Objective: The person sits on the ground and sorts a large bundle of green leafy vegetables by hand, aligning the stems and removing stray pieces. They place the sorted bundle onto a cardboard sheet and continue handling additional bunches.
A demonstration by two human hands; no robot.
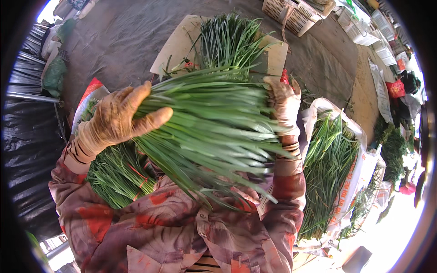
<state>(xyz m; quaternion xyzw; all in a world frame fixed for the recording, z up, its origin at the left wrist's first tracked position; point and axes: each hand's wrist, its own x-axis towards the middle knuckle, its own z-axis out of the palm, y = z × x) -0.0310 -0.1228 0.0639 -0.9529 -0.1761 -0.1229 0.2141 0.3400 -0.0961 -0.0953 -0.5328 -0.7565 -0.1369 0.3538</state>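
Note:
A large bunch of garlic chives (205, 112) fans out across the middle, its leaf tips spreading right and blurred by motion. My left hand (116, 116), in a stained glove, grips the bunch at its left end, thumb on top. Beside the leaf tips is my right hand (284, 100), also gloved. Red ties (284, 76) show by its fingers; whether it grips them is unclear. Beyond the bunch, more chives (228, 42) lie on a pale board (174, 44). Below my left forearm rest chives bound with red bands (119, 174).
To my right stands a container lined with white plastic (312, 111), filled with chives (327, 170). A perforated plastic crate (290, 17) is at the top, with white crates (358, 32) further right. Black plastic sheeting (27, 153) covers the left side.

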